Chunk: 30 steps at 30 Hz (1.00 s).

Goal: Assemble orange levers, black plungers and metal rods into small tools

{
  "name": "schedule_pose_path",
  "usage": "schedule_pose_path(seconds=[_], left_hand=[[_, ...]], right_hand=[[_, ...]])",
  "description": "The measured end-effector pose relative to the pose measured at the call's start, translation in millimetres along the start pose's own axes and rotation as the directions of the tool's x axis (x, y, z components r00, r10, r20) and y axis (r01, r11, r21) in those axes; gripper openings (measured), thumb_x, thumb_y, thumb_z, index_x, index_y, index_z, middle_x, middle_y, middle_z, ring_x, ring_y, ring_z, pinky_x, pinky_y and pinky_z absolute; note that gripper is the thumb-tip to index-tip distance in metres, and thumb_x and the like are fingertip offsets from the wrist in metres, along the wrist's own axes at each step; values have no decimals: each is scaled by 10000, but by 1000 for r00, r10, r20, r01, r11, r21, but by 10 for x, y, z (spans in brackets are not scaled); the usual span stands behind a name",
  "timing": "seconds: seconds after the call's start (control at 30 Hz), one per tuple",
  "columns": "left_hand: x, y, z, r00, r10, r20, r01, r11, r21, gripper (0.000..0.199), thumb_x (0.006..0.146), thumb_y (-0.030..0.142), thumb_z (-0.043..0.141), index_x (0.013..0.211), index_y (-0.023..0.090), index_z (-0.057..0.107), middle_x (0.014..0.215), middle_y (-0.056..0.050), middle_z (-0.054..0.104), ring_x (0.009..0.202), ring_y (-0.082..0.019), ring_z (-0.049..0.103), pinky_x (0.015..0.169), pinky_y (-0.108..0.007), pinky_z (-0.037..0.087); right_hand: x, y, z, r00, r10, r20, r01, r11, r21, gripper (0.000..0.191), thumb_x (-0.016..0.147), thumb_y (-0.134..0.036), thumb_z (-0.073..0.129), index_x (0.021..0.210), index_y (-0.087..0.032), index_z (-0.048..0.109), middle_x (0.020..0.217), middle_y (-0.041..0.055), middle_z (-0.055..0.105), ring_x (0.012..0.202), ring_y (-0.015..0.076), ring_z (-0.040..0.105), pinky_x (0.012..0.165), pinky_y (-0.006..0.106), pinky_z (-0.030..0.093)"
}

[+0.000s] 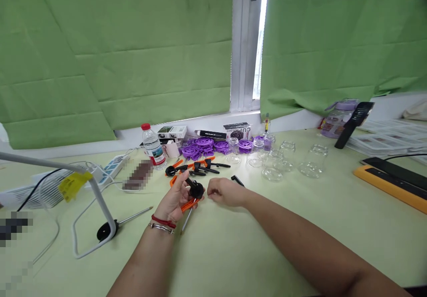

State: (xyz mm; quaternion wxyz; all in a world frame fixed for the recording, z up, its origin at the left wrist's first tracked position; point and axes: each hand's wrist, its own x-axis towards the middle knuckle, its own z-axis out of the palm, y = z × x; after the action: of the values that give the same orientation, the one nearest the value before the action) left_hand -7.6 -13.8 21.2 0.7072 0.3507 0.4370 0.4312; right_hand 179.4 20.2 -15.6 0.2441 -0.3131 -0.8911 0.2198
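My left hand (pixel 176 197) is wrapped around an orange-and-black plastic tool (pixel 196 191) with a round black end. Its exact kind is not clear. To the right of it, my right hand (pixel 225 192) hovers low over the table with fingers curled together; whatever they pinch is hidden or too small to make out. A thin metal rod (pixel 187 222) slants down below the left hand. Just beyond both hands lie several similar orange-and-black tools (pixel 199 167). A small black piece (pixel 237 180) rests behind my right hand.
Purple plastic discs (pixel 203 144) are heaped at the back, beside a water bottle (pixel 153 148) and small boxes. Several clear glass jars (pixel 313 161) stand back right. A white metal stand (pixel 100 199), power strip (pixel 115 168) and cables occupy the left. An orange-and-black device (pixel 393 183) lies right.
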Motion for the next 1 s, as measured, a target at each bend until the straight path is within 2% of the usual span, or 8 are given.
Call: schedule_pose_path(seconds=[0.1,0.17,0.27,0.37,0.73,1.0], left_hand=[[8,-70,55,996,-68,56,64,995,72,492,712,615,572,849,142,564,766,-133,682,604,-238,662,348,-232,381],[10,-130,105,988,-111,104,98,988,124,499,723,616,556,841,132,579,779,-142,680,614,-232,659,364,-228,377],[5,-197,163,976,-139,167,111,980,167,507,737,621,531,847,130,589,763,-136,672,617,-225,648,392,-233,377],[-11,-210,190,974,-136,182,103,978,180,495,741,618,530,864,142,584,713,-107,658,586,-209,626,407,-242,374],[-11,-202,174,964,-143,223,95,972,213,488,748,618,518,901,155,553,689,-85,640,584,-199,619,426,-240,381],[-12,-217,169,962,-126,240,67,968,240,461,777,612,480,925,178,525,713,-77,639,595,-196,622,403,-224,368]], right_hand=[[8,-27,-217,984,-58,-166,76,991,106,67,809,-171,537,777,-163,596,749,13,554,679,114,505,614,217,413],[9,-66,-308,972,-133,-196,156,982,105,71,822,-184,539,770,-166,583,750,12,538,701,118,499,635,223,418],[5,-112,-346,971,-213,-105,221,973,68,58,817,-150,540,791,-166,589,787,20,547,736,124,512,673,236,428],[1,-117,-338,974,-224,-28,226,973,52,76,827,-143,528,846,-161,600,835,30,558,755,126,527,682,240,433],[-12,-110,-423,963,-258,70,250,962,107,87,855,-151,515,886,-158,596,870,36,562,779,121,528,707,234,434],[-4,-120,-414,970,-231,70,216,961,174,91,849,-143,520,848,-157,610,815,22,572,740,114,532,689,228,430]])
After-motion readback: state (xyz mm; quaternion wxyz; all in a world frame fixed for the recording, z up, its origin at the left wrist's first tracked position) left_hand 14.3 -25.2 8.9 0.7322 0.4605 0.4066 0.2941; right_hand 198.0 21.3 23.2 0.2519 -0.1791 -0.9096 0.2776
